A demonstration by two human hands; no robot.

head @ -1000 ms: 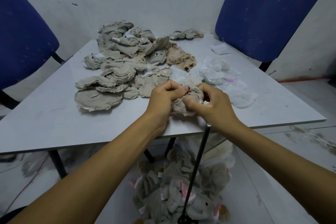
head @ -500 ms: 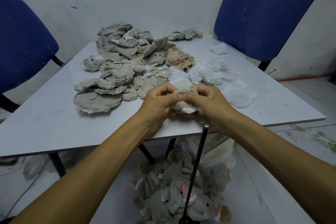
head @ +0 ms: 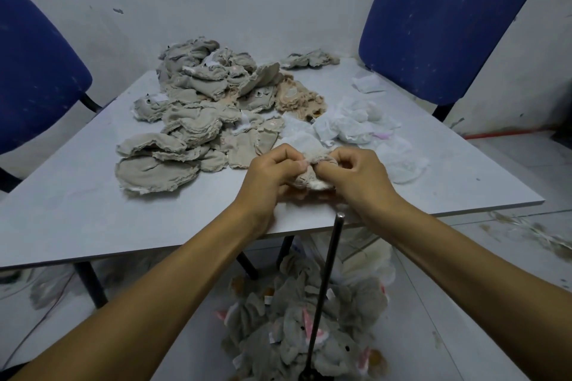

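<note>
Head view: one small grey plush skin, held over the near edge of the table, pinched at its opening by curled fingers of left hand and right hand, apparently to spread it for the upright black rod just below.

Single head-worn view, angled forward and down, close over the table.

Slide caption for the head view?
The left hand and right hand pinch a beige fabric piece over the table, fabric pile behind, grey plush toys on the floor.
</note>
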